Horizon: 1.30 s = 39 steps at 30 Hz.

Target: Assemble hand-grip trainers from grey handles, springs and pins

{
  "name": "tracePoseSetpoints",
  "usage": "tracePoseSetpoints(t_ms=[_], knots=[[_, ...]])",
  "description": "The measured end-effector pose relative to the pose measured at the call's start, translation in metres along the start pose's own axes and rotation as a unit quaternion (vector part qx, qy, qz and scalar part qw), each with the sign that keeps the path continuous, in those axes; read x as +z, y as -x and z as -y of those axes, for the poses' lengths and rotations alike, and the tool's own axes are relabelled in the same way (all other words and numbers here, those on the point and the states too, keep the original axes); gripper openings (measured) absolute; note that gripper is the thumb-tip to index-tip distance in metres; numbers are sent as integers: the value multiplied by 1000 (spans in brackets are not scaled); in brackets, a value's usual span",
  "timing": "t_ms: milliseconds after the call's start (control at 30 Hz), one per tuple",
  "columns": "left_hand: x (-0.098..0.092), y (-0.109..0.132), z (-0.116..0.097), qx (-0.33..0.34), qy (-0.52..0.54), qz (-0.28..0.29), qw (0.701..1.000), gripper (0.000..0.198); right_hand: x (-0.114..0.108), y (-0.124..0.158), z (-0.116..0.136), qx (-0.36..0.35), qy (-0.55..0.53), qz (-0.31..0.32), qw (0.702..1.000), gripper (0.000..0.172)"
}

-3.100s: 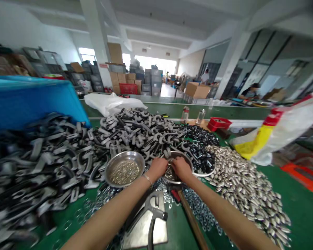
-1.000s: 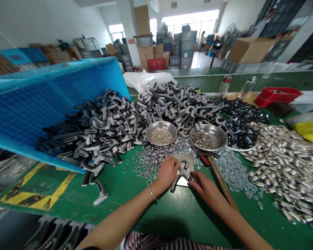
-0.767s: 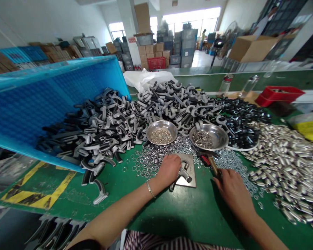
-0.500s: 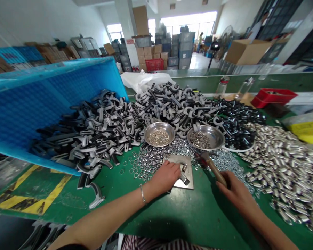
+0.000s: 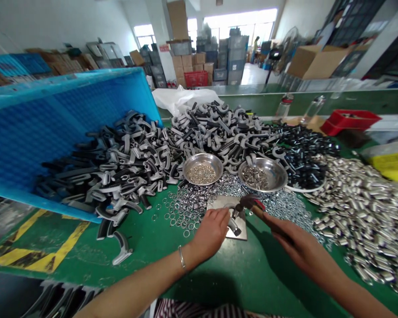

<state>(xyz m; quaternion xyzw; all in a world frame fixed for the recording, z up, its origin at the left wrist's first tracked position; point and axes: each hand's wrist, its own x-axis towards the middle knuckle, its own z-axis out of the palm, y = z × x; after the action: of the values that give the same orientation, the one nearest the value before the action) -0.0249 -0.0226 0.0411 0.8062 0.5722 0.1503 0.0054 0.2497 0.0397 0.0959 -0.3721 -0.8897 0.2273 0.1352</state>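
Note:
My left hand [image 5: 210, 232], with a bracelet at the wrist, is closed on a grey curved handle piece [image 5: 232, 226] and keeps it on a square metal plate [image 5: 238, 236]. The fingers partly hide this piece. In my right hand [image 5: 290, 234] is a hammer [image 5: 258, 211] with a wooden handle. Its dark head is over the right part of the plate, close to the held piece; whether they touch I cannot tell. Loose metal rings [image 5: 177, 212] lie around the plate. Behind it stand two steel bowls, one with small brass-coloured bits [image 5: 202, 174], the other with small metal pins [image 5: 254, 177].
A tipped blue crate [image 5: 69, 106] spills grey-and-black handle pieces [image 5: 142, 163] across the left and back. Black parts [image 5: 308, 154] and shiny metal sleeves [image 5: 368, 212] are heaped on the right. A red bin [image 5: 350, 121] and glass bottles stand farther back.
My right hand has brought the hammer up and left, so its head is now over the plate by the held piece. My left hand has stayed nearly in place.

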Motion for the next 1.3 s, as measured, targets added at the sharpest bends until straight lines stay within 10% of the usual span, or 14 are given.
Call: tracePoseSetpoints(t_ms=[533, 767, 933, 1067, 1300], knots=[[-6, 0, 6, -38, 113, 2, 993, 39, 20, 13, -3, 32, -76, -16, 996, 49], [8, -1, 5, -151, 169, -32, 973, 95, -1, 5, 27, -30, -46, -58, 997, 54], [12, -6, 9, -151, 185, -37, 970, 99, 8, -6, 25, -50, 0, 48, 998, 58], [15, -6, 11, -145, 184, -38, 971, 101, 15, -2, 19, -39, -40, 12, 998, 55], [0, -11, 11, -144, 181, -14, 973, 78, 32, 30, 3, 136, -186, 30, 973, 52]])
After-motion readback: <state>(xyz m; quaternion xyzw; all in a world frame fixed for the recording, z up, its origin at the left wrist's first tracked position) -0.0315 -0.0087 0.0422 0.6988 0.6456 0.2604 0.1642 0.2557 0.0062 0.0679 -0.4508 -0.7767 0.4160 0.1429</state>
